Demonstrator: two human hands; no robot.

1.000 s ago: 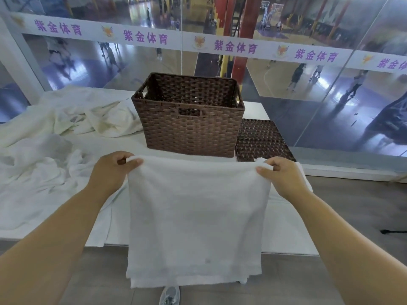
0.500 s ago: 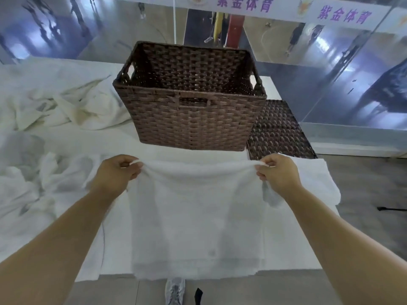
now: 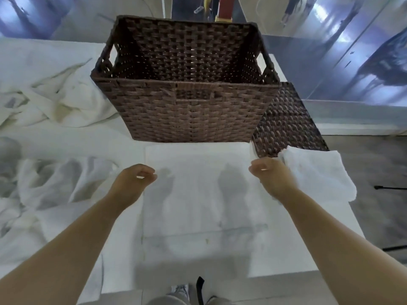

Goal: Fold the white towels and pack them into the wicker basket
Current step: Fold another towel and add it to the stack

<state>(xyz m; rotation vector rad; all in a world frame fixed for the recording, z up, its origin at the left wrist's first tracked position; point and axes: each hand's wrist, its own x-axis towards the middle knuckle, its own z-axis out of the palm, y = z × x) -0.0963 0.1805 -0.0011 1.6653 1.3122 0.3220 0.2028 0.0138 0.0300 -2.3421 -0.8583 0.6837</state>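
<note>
i see one white towel [image 3: 202, 194] spread flat on the table [image 3: 343, 236], its far edge just in front of the wicker basket [image 3: 187, 113]. my left hand [image 3: 132, 183] hovers over the towel's left edge, fingers loosely curled, holding nothing. my right hand [image 3: 272, 176] hovers near the far right corner, fingers also loosely curled; nothing pinched that i can make out, though motion blur makes the fingertips hard to read.

step in hand, as i judge it: the towel is laid out, folding itself not yet done. no crease visible except a faint line across the near part.

basket interior looks empty from here, so nothing is packed. a flat wicker piece [image 3: 288, 124], maybe a lid, lies beside the basket on the right. a smaller white cloth [image 3: 317, 172] sits just right of my right hand, partly on that wicker piece. unfolded towels [image 3: 61, 106] are heaped to the left, more crumpled ones [image 3: 50, 183] nearer me.

next move probably calls for pinching two corners on one side and bringing them over to meet the opposite edge, keeping edges aligned. then fold again until it fits the basket. risk: the near edge hangs close to the table rim, so dragging could pull it off.
</note>
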